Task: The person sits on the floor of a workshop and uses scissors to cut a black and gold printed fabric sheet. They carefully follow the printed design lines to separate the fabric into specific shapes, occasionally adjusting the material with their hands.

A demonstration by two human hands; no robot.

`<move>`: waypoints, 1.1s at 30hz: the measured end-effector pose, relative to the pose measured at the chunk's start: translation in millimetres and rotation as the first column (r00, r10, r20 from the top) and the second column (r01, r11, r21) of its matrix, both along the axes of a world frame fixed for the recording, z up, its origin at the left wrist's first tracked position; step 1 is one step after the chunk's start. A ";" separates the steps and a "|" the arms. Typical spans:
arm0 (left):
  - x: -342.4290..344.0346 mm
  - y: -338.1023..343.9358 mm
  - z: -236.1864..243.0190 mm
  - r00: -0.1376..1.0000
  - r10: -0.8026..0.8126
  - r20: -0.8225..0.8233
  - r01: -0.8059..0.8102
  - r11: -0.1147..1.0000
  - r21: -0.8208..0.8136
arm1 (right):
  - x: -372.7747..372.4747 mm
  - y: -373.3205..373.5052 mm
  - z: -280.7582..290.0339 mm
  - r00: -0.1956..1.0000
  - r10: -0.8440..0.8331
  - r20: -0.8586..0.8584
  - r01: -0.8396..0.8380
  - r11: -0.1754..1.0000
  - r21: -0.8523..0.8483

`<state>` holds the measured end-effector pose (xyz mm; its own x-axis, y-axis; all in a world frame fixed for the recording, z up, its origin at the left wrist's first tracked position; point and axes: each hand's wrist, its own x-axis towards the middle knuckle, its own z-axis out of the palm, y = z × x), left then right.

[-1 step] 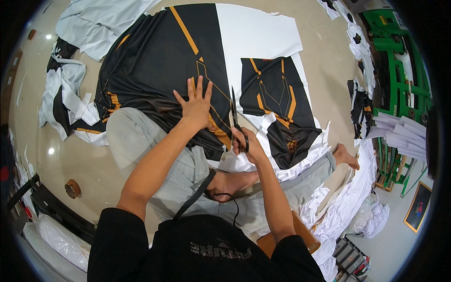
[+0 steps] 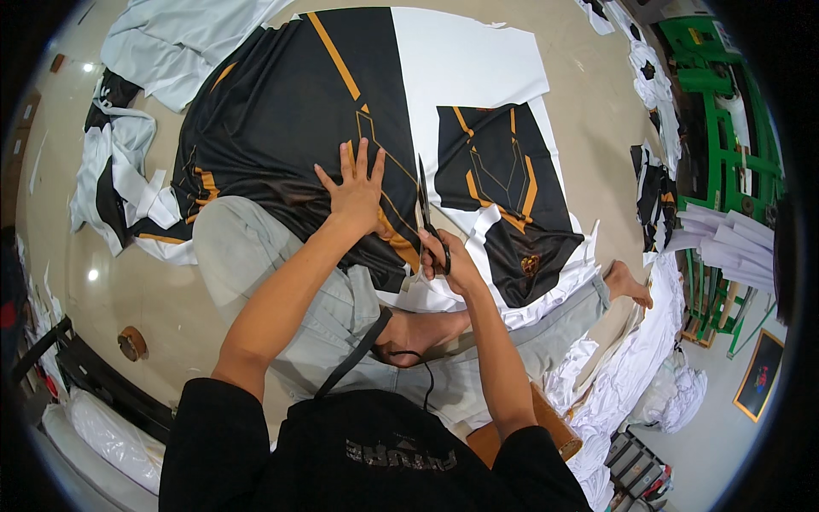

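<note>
My left hand lies flat with fingers spread on a large black fabric panel with orange stripes and a white border. My right hand grips black-handled scissors, its fingers in the handle loops. The long dark blades point away from me, along the seam where the black cloth meets the white fabric. To the right of the blades lies a smaller black panel with orange lines, its lower part folded and creased.
Pale grey cloth and fabric scraps lie at the left. A tape roll sits on the tiled floor. Heaped white fabric runs down the right, near a green metal frame. My folded legs border the cloth.
The blade tips have shifted very slightly left. Both hands otherwise look the same.
</note>
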<state>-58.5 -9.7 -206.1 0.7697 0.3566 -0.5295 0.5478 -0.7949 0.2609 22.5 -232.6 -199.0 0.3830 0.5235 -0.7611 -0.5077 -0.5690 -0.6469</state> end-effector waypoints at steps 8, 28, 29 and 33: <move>0.4 1.5 4.3 1.000 -0.003 -0.026 0.003 1.000 -0.004 | -0.1 13.4 -8.6 0.999 -0.037 0.028 0.037 0.999 0.001; 0.6 0.6 8.1 0.998 0.004 -0.059 -0.004 1.000 -0.005 | 17.2 55.5 -4.1 0.999 -0.037 -0.004 0.037 0.999 0.025; 0.2 0.7 8.3 0.998 0.007 -0.056 -0.007 1.000 -0.004 | 20.1 62.3 -0.9 0.998 -0.060 -0.022 0.061 0.997 0.038; 0.1 0.6 11.1 0.998 0.007 -0.063 -0.008 1.000 -0.018 | 26.9 77.8 4.8 0.998 -0.055 0.005 0.054 0.998 0.037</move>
<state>-58.4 -9.1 -195.0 0.7322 0.3523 -0.5829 0.5695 -0.7860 0.2404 49.4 -154.8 -194.2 0.4161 0.5295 -0.7393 -0.5334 -0.5163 -0.6700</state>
